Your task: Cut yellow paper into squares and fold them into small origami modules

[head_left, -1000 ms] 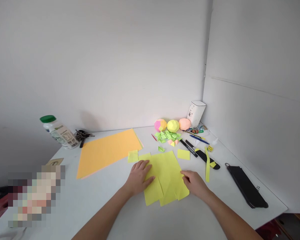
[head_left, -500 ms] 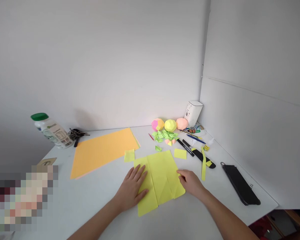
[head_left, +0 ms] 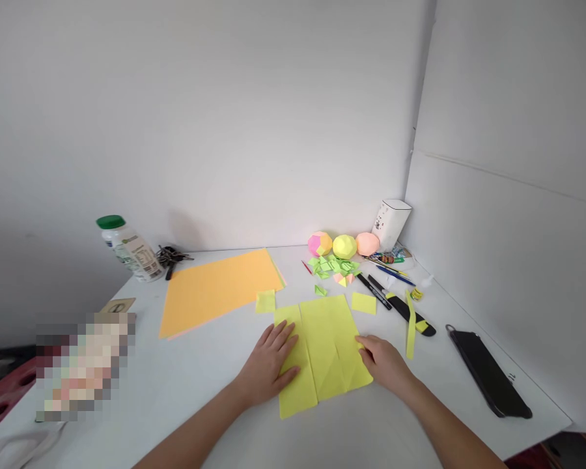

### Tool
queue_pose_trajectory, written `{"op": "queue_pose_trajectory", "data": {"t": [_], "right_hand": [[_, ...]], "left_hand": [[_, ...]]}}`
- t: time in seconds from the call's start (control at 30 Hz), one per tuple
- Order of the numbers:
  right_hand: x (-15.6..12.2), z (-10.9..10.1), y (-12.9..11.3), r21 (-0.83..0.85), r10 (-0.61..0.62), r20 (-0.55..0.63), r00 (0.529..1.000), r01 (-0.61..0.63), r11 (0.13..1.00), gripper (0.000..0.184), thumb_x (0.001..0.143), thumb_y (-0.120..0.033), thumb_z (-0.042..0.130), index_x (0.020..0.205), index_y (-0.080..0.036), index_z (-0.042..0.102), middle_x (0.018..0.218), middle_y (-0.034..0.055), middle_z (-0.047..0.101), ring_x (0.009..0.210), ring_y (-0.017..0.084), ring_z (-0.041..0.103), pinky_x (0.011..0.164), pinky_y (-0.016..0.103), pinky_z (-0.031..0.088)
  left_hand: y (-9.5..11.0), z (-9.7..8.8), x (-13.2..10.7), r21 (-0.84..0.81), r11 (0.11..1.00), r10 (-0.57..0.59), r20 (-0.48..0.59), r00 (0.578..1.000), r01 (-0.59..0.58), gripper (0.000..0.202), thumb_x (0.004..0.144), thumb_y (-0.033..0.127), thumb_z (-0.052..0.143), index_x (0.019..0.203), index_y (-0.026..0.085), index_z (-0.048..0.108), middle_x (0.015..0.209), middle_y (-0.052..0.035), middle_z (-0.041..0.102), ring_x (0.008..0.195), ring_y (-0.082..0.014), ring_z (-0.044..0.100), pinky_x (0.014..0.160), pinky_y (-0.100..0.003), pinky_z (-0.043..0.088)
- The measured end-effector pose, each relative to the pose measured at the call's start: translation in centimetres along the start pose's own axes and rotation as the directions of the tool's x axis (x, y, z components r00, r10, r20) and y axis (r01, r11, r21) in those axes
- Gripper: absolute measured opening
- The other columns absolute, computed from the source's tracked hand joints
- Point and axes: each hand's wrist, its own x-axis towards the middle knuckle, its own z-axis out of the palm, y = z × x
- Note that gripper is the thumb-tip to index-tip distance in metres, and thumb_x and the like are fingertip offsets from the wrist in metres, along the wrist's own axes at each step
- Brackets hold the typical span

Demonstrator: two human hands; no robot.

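Note:
A sheet of yellow paper point(head_left: 326, 329) with upright crease lines lies on the white table in front of me. My left hand point(head_left: 269, 366) rests flat on its left part, fingers spread. At the paper's right edge, my right hand point(head_left: 385, 363) is closed, with thumb and forefinger gripping the edge. Small yellow paper pieces lie just beyond, one at the left point(head_left: 265, 301) and another at the right point(head_left: 364, 303). Behind them sits a pile of folded green paper pieces point(head_left: 333, 265).
Three paper balls point(head_left: 344, 247) stand by the wall, near a white container point(head_left: 391, 225). Rightward lie a black marker point(head_left: 374, 291), a black-handled knife point(head_left: 405, 312), a yellow strip point(head_left: 411, 329) and a black phone point(head_left: 488, 374). Leftward are orange sheets point(head_left: 219, 290), keys point(head_left: 172, 257) and a green-capped bottle point(head_left: 133, 251).
The view has swung left, so everything appears further right. Both hands keep about the same places on the yellow paper.

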Motion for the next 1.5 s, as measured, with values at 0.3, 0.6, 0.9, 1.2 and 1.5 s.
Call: {"op": "queue_pose_trajectory", "data": {"t": [0.3,0.6,0.9,1.2,1.5], "right_hand": [[-0.08,0.06,0.06,-0.058,-0.042,0.013,0.999,0.043,0.997,0.044,0.090,-0.025,0.029,0.122,-0.011,0.056,0.089,0.0104,0.063,0.079,0.021,0.061,0.066,0.032,0.047],[-0.21,0.16,0.07,-0.056,-0.053,0.014,0.998,0.054,0.997,0.044,0.090,-0.025,0.030,0.122,-0.011,0.056,0.092,0.0107,0.063,0.079,0.022,0.061,0.067,0.033,0.047],[-0.50,-0.17,-0.41,-0.093,-0.057,0.020,0.998,0.059,0.994,0.042,0.090,-0.024,0.030,0.122,-0.017,0.057,0.089,0.0091,0.063,0.075,0.021,0.060,0.063,0.031,0.046],[-0.53,-0.23,-0.48,-0.100,-0.051,0.031,0.998,0.054,0.994,0.043,0.090,-0.023,0.031,0.122,-0.012,0.056,0.090,0.0105,0.062,0.074,0.021,0.060,0.063,0.031,0.047],[-0.61,-0.25,-0.59,-0.100,-0.057,0.023,0.998,0.059,0.993,0.041,0.090,-0.023,0.032,0.121,-0.016,0.057,0.094,0.0099,0.063,0.074,0.020,0.061,0.062,0.030,0.046]], "left_hand": [[-0.11,0.05,0.16,-0.039,0.999,0.002,-0.005,1.000,-0.003,0.054,0.090,0.048,0.039,0.135,0.019,0.042,0.147,-0.0100,0.034,0.137,-0.0302,0.025,0.110,-0.053,0.024],[0.04,-0.22,0.11,-0.021,1.000,-0.001,0.013,1.000,0.002,0.055,0.091,0.050,0.037,0.135,0.018,0.042,0.147,-0.0104,0.034,0.136,-0.0301,0.025,0.110,-0.052,0.024],[-0.10,0.00,0.05,-0.024,1.000,0.005,-0.013,1.000,-0.006,0.054,0.090,0.049,0.038,0.136,0.019,0.041,0.147,-0.0096,0.035,0.136,-0.0299,0.026,0.110,-0.052,0.024],[0.10,-0.19,0.04,-0.029,1.000,0.001,0.000,1.000,-0.001,0.054,0.090,0.049,0.038,0.135,0.018,0.042,0.147,-0.0097,0.035,0.136,-0.0302,0.026,0.110,-0.052,0.025],[0.07,-0.05,0.04,-0.018,1.000,0.003,-0.013,1.000,-0.003,0.054,0.091,0.049,0.038,0.136,0.018,0.041,0.147,-0.0101,0.033,0.137,-0.0301,0.025,0.110,-0.052,0.024]]}}
